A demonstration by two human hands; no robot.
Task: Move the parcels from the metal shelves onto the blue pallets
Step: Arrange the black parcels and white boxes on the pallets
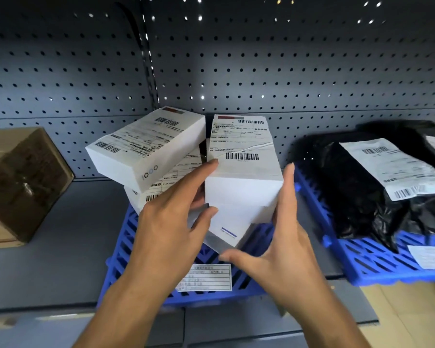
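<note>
As seen from above the hands, looking down onto one shelf bay:

Shelf deck (68,247): grey sheet metal, matt, running the full width of view.

Back panel (286,71): grey perforated metal with rows of small holes, bright specks in the top rows; split by a slotted upright (148,61) left of centre.

Centre pallet (122,249): blue plastic grid, lying flat on the deck, with a printed paper slip (209,277) on its near part.

Held parcel (244,172): white box, barcode label on top, over the centre pallet, stacked above a lower white box (229,229); whether resting or lifted, cannot tell.

Left hand (171,222): clamped on the held parcel, forefinger over the top left edge, thumb at the bottom front edge.

Right hand (286,252): flat against the held parcel's right side, fingers straight, thumb spread towards the lower white box.

Tilted white box (146,146): labelled, leaning across an underlying white box (181,172), both just left of the held parcel on the same pallet.

Right pallet (362,262): blue grid, apart from the first, bearing black bag parcels (349,192) with white labels, plus a loose slip (430,257) at the near edge.

Brown carton (23,182): taped, directly on the deck at far left.
</note>
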